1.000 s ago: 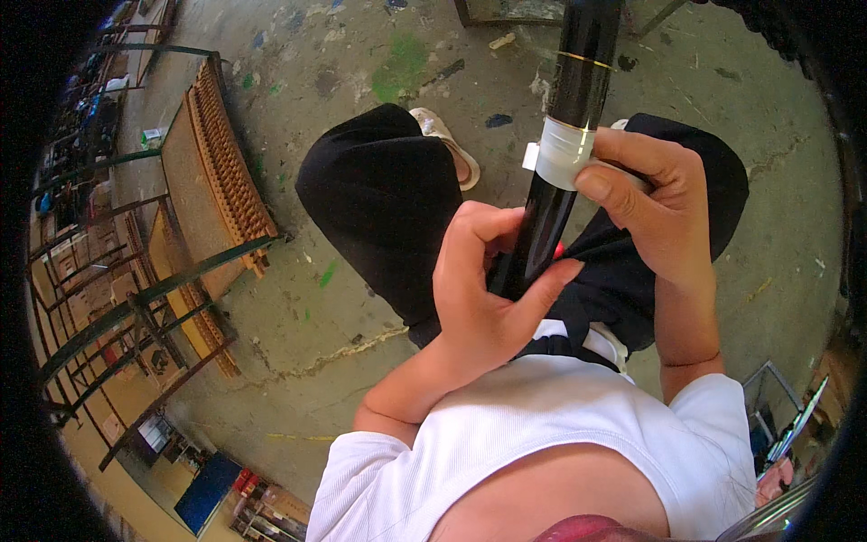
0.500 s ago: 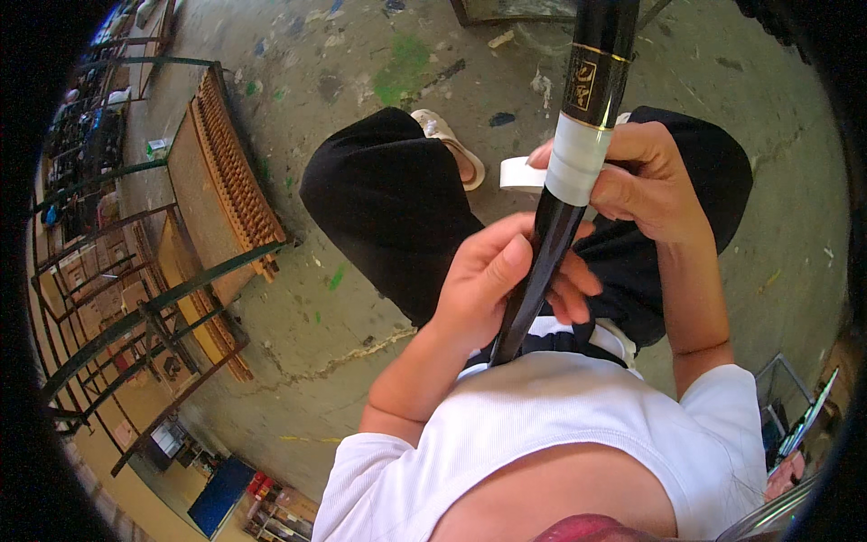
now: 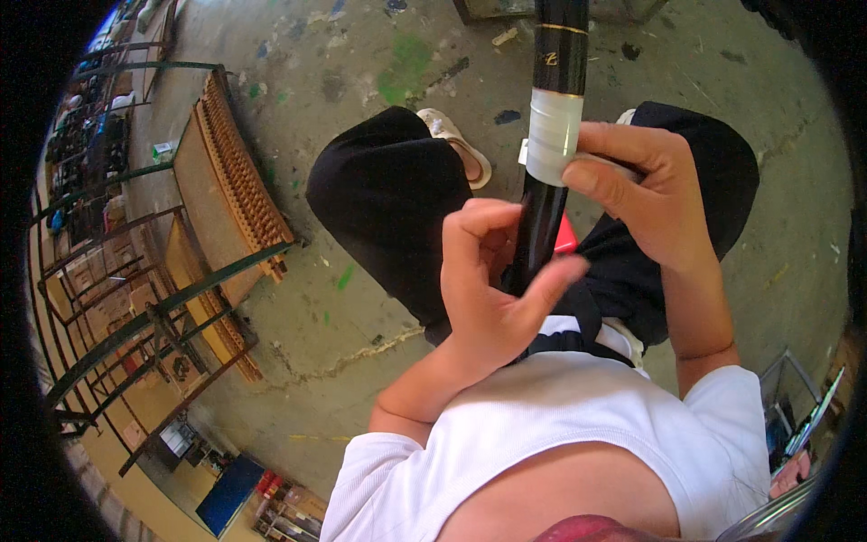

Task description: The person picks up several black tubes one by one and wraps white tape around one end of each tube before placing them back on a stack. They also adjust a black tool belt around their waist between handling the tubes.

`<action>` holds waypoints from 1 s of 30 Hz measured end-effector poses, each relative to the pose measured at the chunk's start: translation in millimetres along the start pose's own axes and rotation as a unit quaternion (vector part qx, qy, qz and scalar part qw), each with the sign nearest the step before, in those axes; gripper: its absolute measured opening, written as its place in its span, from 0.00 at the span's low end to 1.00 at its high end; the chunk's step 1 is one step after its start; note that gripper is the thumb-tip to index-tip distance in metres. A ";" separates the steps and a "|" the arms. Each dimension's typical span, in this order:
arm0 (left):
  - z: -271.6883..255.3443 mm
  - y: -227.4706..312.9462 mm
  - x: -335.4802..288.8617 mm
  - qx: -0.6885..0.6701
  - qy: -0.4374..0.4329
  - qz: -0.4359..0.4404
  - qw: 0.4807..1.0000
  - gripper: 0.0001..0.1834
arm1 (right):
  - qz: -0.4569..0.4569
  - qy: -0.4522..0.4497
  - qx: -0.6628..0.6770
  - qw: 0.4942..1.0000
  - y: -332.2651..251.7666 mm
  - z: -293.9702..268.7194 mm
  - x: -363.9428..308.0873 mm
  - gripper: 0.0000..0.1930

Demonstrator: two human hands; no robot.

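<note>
Fingers of the right hand (image 3: 652, 191) are drawn narrow on the white band (image 3: 554, 135) around the black pole (image 3: 544, 217), the thumb tip against the band's lower right edge and the forefinger reaching its right side just above. The left hand (image 3: 488, 287) is cupped below, its forefinger curled in at the pole's left side and its thumb, blurred, stretching across in front toward the right; whether they press on the pole I cannot tell. The pole stands in front of the person, between the knees, its upper part running out past the top of the view and its lower end now hidden by the left hand. Half a second ago it leaned further right at the top, its lower end showed against the white shirt (image 3: 569, 406), and the left fingers were spread out on its right side; now they are back on its left. The white roll (image 3: 523, 152), seen broadly left of the band then, with right fingertips upon it, now shows only as a small edge there. A red thing (image 3: 565, 237), not visible half a second ago, peeks out right of the pole, above the black trousers (image 3: 388, 194). One pale shoe (image 3: 459, 149) rests on the stained floor (image 3: 302, 330), and the metal rack (image 3: 185, 291) with its wooden panel (image 3: 212, 181) stands at the left, much as before.
</note>
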State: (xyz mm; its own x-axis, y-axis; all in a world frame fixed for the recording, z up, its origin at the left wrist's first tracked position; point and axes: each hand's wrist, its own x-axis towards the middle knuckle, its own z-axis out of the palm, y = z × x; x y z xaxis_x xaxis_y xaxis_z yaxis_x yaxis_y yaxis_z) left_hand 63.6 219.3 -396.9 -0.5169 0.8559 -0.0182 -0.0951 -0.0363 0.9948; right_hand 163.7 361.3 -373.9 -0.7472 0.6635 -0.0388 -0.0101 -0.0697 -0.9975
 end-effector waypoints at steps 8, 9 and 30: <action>-1.1 16.8 3.1 -0.102 -0.031 -0.129 0.986 0.30 | -0.035 -0.012 0.048 0.998 20.1 -2.9 2.2 0.20; -0.1 13.5 2.4 -0.037 -0.019 -0.062 0.997 0.29 | -0.038 0.010 0.025 0.999 18.3 0.3 -0.4 0.20; -8.9 3.9 -2.9 -0.148 -0.129 -0.116 0.974 0.32 | 0.014 -0.026 0.025 0.999 3.7 -7.6 -8.1 0.14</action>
State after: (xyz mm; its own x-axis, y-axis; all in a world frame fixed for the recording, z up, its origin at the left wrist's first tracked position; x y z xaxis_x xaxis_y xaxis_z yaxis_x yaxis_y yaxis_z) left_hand 57.1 212.1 -393.9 -0.2246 0.9588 -0.1740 -0.4448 0.0580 0.8937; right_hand 174.7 361.3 -377.7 -0.7813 0.6210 -0.0630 -0.0199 -0.1257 -0.9919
